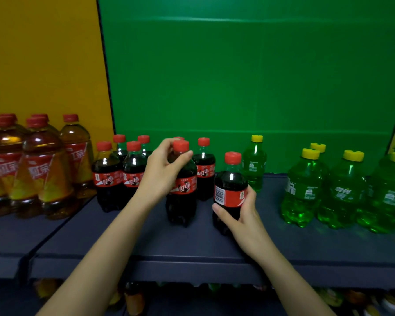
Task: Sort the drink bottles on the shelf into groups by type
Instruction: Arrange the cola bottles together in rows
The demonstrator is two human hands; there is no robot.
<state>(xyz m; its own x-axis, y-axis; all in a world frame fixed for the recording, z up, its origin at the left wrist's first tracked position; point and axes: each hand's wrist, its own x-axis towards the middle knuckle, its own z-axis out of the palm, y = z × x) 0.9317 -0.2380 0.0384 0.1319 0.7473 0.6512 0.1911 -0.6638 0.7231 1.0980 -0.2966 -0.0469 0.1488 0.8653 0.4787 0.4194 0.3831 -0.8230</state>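
Now we grip two cola bottles on the dark shelf (146,242).
Our left hand (161,173) wraps the shoulder of one upright cola bottle (183,190); just right of it, our right hand (242,215) clasps the second cola bottle (230,185), with green soda bottles (303,190) farther right.

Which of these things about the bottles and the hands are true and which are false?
1. The left hand grips a cola bottle near its neck. True.
2. The right hand holds a green bottle. False: it holds a second cola bottle, with its barcode facing the camera.
3. The green soda bottles have yellow caps. True.
4. The tea bottles stand to the right of the colas. False: they stand on the left.
5. One green bottle stands apart from the other green ones, near the colas. True.
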